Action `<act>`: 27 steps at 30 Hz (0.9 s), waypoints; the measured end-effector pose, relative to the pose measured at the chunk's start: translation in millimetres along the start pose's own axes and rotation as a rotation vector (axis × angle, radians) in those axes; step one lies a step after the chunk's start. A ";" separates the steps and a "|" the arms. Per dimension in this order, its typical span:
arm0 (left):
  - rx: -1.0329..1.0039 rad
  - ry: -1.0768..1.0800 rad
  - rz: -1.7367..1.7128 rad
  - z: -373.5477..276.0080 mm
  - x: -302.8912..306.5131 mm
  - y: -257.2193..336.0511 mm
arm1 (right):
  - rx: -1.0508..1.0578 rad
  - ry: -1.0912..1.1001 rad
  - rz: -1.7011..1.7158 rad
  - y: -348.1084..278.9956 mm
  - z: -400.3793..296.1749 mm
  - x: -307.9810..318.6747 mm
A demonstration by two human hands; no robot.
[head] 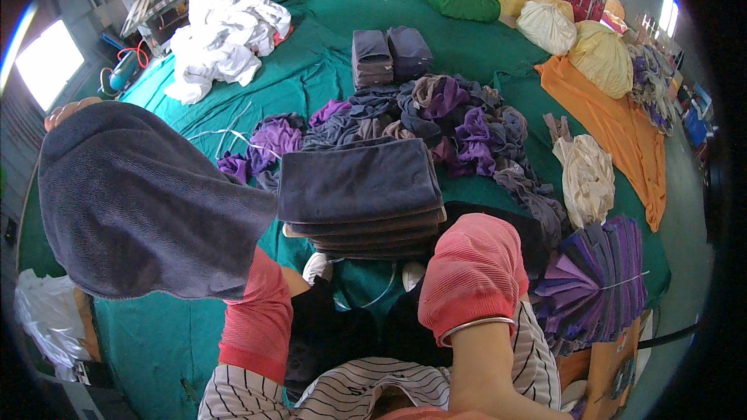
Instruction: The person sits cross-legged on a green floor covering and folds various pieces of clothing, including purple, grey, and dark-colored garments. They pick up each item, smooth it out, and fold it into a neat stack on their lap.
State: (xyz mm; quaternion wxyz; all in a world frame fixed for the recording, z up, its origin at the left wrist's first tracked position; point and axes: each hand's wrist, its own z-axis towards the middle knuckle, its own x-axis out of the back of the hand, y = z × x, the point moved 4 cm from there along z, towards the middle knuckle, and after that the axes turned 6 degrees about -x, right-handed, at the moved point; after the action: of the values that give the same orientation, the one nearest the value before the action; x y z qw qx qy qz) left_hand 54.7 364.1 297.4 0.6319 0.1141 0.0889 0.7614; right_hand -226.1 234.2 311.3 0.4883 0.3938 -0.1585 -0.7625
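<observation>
At the far left, fingertips of my left hand (73, 112) grip the upper edge of a dark grey towel (146, 204). The rest of the towel hangs spread out and hides most of that hand. My bare right forearm (484, 356), with a silver bracelet (475, 328), runs into ribbed red cloth (475, 274); no fingers of my right hand show. Before me stands a stack of folded grey towels (359, 184), beside the hanging towel. Behind it is a heap of crumpled grey and purple cloths (402, 111).
Two folded grey piles (391, 55) stand beyond the heap. A tied purple-grey bundle (595, 283) lies right, near a cream bag (583, 181) and an orange cloth (613, 134). White linens (224, 35) lie far left. Green sheeting (327, 17) covers the floor.
</observation>
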 end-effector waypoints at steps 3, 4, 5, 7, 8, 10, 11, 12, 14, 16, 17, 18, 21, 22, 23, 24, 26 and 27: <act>-0.002 -0.004 -0.013 1.1 -0.7 -0.1 | 0.001 0.006 -0.005 -0.1 -0.3 0.2; 0.004 -0.005 -0.017 -0.5 -1.5 -1.1 | 0.001 0.002 -0.010 -0.6 -0.8 0.9; 0.007 -0.009 -0.024 -1.2 -2.6 -1.4 | 0.000 0.001 -0.007 -1.9 -1.1 2.5; 0.010 -0.005 -0.039 -1.3 -4.7 -1.0 | 0.004 -0.007 -0.015 -1.0 1.2 2.2; 0.014 -0.007 -0.048 -2.1 -6.4 -1.6 | 0.006 -0.008 -0.017 -1.1 1.6 3.5; 0.011 -0.016 -0.061 -0.5 -7.2 -0.6 | 0.014 0.000 -0.025 0.8 3.5 4.4; 0.008 -0.015 -0.066 0.5 -6.9 -0.9 | 0.017 0.005 -0.029 2.0 3.9 4.7; 0.009 -0.020 -0.077 0.9 -6.2 -1.5 | 0.019 0.016 -0.035 3.3 3.8 6.2; -0.001 -0.031 -0.091 5.1 -1.2 -5.0 | 0.023 0.060 -0.045 7.4 -0.6 9.1; 0.009 -0.017 -0.198 13.8 -5.8 -5.7 | 0.049 0.052 -0.061 15.8 8.2 6.3; 0.005 -0.026 -0.286 21.9 -12.4 -5.7 | 0.070 0.058 -0.090 22.2 12.8 5.1; -0.012 -0.056 -0.358 31.1 -21.3 -2.2 | 0.090 0.096 -0.134 25.6 14.8 14.6; -0.019 -0.189 -0.686 39.4 -66.5 -11.4 | 0.119 0.114 -0.294 50.4 7.8 25.5; -0.049 -0.258 -0.748 51.9 -69.9 -11.2 | -0.036 0.177 -0.102 69.4 3.1 18.6; -0.070 -0.323 -0.719 60.9 -73.3 -15.4 | -0.116 0.204 -0.128 85.9 1.9 15.9; -0.074 -0.382 -0.703 64.0 -76.1 -25.1 | -0.198 0.216 -0.158 102.0 -3.1 14.7; -0.096 -0.453 -0.532 50.7 -95.3 -43.7 | -0.287 -0.029 -0.351 131.9 -11.3 25.2; -0.073 -0.506 -0.501 40.9 -99.1 -53.0 | -0.366 -0.039 -0.393 144.1 -31.7 33.2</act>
State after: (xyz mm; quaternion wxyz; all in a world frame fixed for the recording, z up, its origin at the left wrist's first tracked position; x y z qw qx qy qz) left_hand 133.7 276.1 315.7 0.8047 0.2511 -0.0726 0.5330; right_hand -119.9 141.6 366.5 0.3907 0.3075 0.0524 -0.8660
